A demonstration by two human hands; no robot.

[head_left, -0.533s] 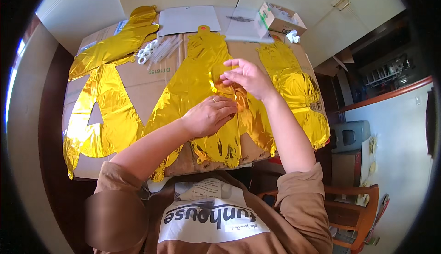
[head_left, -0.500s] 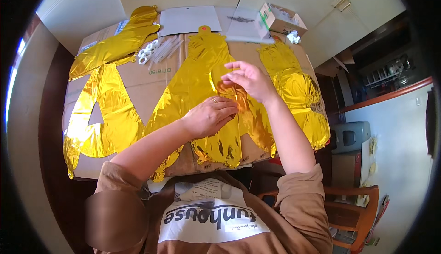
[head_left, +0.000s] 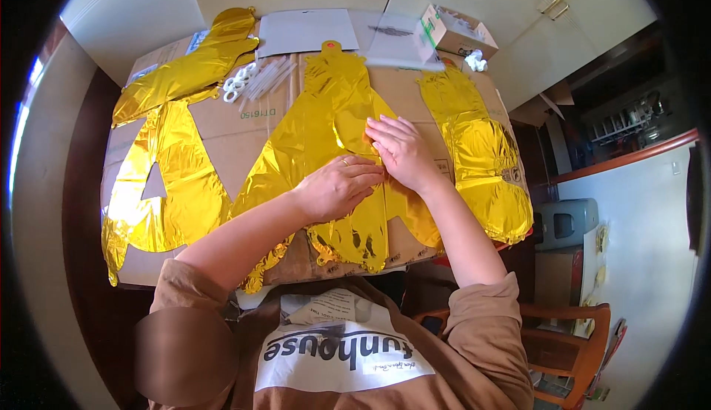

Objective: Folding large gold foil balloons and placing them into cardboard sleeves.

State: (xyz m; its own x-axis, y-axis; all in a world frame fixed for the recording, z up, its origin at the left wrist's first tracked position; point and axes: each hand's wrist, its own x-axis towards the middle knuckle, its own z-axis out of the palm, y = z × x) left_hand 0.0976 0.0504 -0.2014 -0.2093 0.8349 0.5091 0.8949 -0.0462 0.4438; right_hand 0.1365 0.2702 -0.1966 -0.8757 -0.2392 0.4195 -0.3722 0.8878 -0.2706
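A flat gold foil balloon (head_left: 337,125), wide at the bottom and narrow at the top, lies in front of me on the cardboard-covered table. My left hand (head_left: 337,186), with a ring on one finger, rests palm down on its middle, fingers stretched together. Close beside it, my right hand (head_left: 402,152) lies flat on the foil's right side, fingers extended and pressing on it. Both palms hide the foil beneath them. To the left is a gold letter-A foil balloon (head_left: 174,143); another crumpled gold foil balloon (head_left: 481,154) lies to the right.
Another folded gold foil balloon (head_left: 181,69) lies at the far left. White rings (head_left: 238,84) and clear plastic straws (head_left: 268,77) sit beside a white sheet (head_left: 307,32) at the back. A small open box (head_left: 459,31) stands far right. A wooden chair (head_left: 570,351) is by the table.
My right hand has come down from above the foil and now lies flat on it. The raised, crumpled right part of the balloon is now flatter. My left hand has stayed in place.
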